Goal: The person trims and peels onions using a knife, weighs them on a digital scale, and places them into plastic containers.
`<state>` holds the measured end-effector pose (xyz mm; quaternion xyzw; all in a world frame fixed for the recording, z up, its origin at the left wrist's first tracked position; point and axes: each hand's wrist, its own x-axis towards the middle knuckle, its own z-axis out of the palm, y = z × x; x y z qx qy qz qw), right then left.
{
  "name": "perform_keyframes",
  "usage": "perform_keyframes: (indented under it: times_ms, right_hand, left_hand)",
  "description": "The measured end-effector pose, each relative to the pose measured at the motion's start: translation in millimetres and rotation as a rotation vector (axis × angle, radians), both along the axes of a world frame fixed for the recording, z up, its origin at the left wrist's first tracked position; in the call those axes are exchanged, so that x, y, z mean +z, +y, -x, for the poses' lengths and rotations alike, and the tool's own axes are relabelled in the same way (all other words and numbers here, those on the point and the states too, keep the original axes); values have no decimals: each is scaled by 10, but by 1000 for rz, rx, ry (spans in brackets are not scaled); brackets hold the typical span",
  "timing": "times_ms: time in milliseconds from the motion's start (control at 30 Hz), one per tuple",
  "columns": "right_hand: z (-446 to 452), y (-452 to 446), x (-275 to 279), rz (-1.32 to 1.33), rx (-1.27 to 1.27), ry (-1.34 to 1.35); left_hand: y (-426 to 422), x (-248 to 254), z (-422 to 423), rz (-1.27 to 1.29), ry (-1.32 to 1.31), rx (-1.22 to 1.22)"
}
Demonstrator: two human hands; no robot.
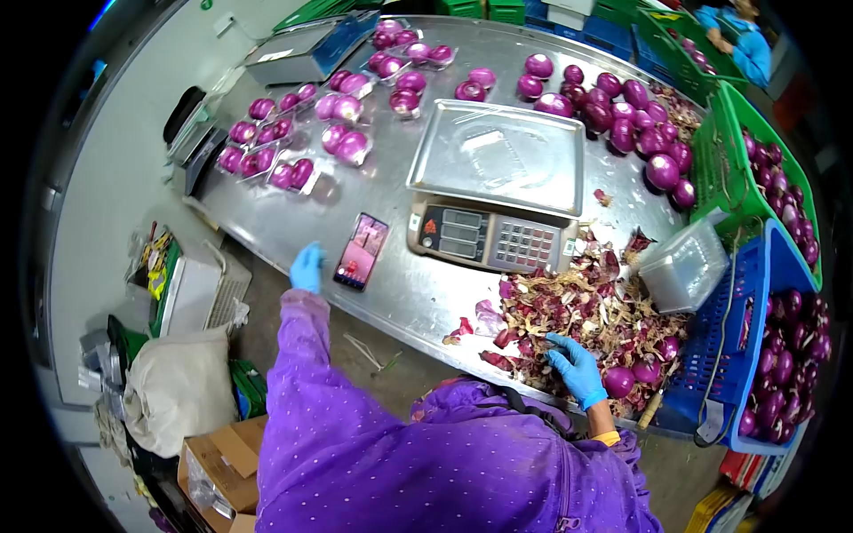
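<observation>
My left hand [306,268], in a blue glove, is at the table's front edge, just left of a phone [362,251] that lies face up with a lit screen. Its fingers are small and blurred, so their grip is unclear. My right hand [579,369], gloved in blue too, is low over a heap of onion skins [577,306], fingers apart and nothing seen in them. Peeled red onions [619,382] lie in the skins beside it. Behind the heap stands a scale [491,238] with a bare metal pan [498,155].
Packed onions [346,108] in clear trays cover the table's left part. Loose red onions [662,171] lie at the back right. A green crate [724,142] and a blue crate [715,364] of onions line the right edge. Clear plastic trays [684,266] are stacked near the skins.
</observation>
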<state>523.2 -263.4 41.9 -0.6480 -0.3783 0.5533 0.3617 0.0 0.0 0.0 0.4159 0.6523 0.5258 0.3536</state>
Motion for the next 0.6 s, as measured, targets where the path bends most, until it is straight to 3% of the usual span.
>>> perform_keyframes:
  times_ms: [67,100,167,233,300,367,433,500,600]
  right_hand:
    - [-154,-182,133,-57,-94,-66]
    - [309,-176,19,-58,-163,47]
    - [-58,-418,206,-118,-346,22]
    - [-276,-658,321,-175,-578,-31]
    - [-386,-747,251,-241,-760,-169]
    - [-500,-940,218,-251,-733,-712]
    - [-582,-1088,155,-210,-737,-966]
    - [-651,-1160,151,-145,-727,-1160]
    - [-739,-1330,71,-76,-778,-1231]
  left_hand:
    - [34,-82,-362,-57,-105,-20]
    - [155,543,22,-144,54,-66]
    - [-59,702,-1013,-90,-57,-127]
    - [-224,730,-1789,-133,-134,-359]
    - [-279,803,-2521,-69,-146,-573]
    - [-587,897,-3256,-38,-236,-844]
    - [-811,883,-3851,-55,-281,-1101]
    - [-928,1105,-4408,-246,-123,-1242]
    - [-1010,1512,-5067,-654,180,-1382]
